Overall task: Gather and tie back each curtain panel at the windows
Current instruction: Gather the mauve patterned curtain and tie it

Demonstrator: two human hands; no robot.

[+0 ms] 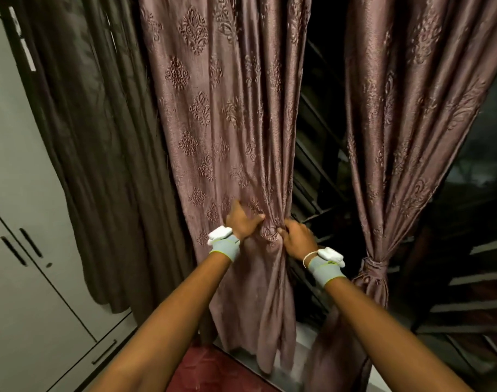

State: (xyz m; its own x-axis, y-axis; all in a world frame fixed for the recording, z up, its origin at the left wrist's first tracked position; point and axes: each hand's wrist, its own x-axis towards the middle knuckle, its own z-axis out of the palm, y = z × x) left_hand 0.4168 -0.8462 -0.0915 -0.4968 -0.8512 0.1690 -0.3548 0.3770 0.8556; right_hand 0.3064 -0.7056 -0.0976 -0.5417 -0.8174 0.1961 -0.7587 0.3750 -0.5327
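A mauve patterned curtain panel [221, 123] hangs in front of me. My left hand [243, 222] grips a bunch of its folds at about waist height, fingers spread into the cloth. My right hand [296, 236] grips the same bunch from the right edge, so the fabric is pinched together between both hands. To the right hangs a second mauve panel [405, 114], gathered and bound by a fabric tie [374, 265] low down. Both wrists wear grey bands with white pads.
A dark brown curtain [100, 137] hangs at the left beside grey wardrobe doors [23, 222] with black handles. Between the mauve panels a dark window with metal grille bars [315, 154] shows. A red mat [213, 369] lies on the floor below.
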